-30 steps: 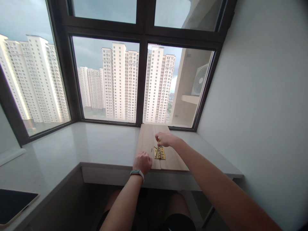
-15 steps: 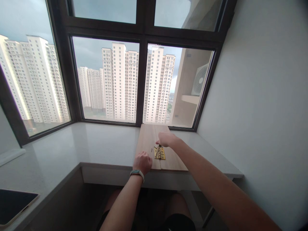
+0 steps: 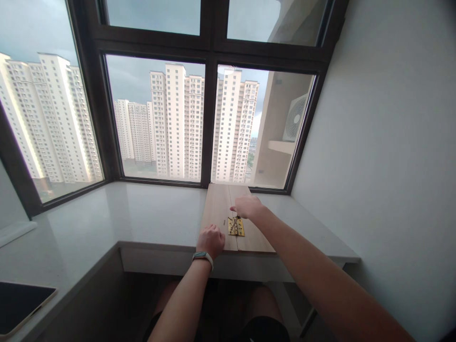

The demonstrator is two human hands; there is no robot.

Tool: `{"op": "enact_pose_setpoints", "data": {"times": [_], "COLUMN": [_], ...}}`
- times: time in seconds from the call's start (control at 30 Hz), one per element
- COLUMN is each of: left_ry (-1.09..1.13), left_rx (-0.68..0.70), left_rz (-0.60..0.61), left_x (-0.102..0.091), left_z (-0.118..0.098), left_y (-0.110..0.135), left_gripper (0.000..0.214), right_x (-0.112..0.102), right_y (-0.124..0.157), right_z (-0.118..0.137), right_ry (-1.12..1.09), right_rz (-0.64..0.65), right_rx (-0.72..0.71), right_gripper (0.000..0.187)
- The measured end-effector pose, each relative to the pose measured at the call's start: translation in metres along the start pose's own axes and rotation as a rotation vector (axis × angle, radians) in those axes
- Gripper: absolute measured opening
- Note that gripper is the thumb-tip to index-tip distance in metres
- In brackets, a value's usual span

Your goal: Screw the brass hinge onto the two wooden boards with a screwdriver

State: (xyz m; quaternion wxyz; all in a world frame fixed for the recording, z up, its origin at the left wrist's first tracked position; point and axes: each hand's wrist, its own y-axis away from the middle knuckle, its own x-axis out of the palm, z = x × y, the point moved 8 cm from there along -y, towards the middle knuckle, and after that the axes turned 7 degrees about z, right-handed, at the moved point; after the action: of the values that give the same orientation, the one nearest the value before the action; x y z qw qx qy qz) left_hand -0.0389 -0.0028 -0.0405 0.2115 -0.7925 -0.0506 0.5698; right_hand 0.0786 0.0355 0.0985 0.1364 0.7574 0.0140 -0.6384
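Two pale wooden boards (image 3: 218,204) lie side by side, with a seam between them. Across the seam sits a brass-coloured hinge (image 3: 240,228) with several loose screws on top. A small dark screw-like piece (image 3: 224,222) rests left of the hinge. My right hand (image 3: 248,206) is closed in a pinch just above the hinge's far edge; its fingers mostly hide whatever is in them. At the near left corner of the boards rests my left hand (image 3: 211,240), fingers curled and knuckles up, wearing a wristband (image 3: 203,256). What lies under those fingers is hidden.
The boards lie on a white stone sill (image 3: 156,213) beneath dark-framed windows. A dark-screened device (image 3: 23,304) lies at the lower left. A white wall (image 3: 392,142) rises on the right. My legs are below the sill's front edge.
My right hand has shifted very slightly over the hinge. My left hand, the boards and the hinge stay in place.
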Motion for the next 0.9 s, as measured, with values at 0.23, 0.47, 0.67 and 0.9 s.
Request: {"op": "enact_pose_setpoints", "data": {"times": [0.23,0.47,0.67,0.9], "left_ry": [0.020,0.008,-0.004,0.004], "left_rx": [0.013,0.014,0.017,-0.001], "left_rz": [-0.006,-0.011,-0.028,-0.012], "left_x": [0.001,0.000,0.000,0.002], "left_z": [0.000,0.000,-0.001,0.001], "left_y": [0.000,0.000,0.000,0.000], "left_gripper": [0.030,0.027,0.025,0.025], "right_x": [0.001,0.000,-0.004,0.001], "right_y": [-0.005,-0.003,0.002,-0.005], "right_z": [0.001,0.004,0.007,0.009], "right_ry": [0.010,-0.007,0.007,-0.007], "right_rz": [0.001,-0.044,-0.039,-0.016], "right_rx": [-0.107,-0.081,-0.013,-0.117], "right_gripper": [0.034,0.049,0.053,0.030]}}
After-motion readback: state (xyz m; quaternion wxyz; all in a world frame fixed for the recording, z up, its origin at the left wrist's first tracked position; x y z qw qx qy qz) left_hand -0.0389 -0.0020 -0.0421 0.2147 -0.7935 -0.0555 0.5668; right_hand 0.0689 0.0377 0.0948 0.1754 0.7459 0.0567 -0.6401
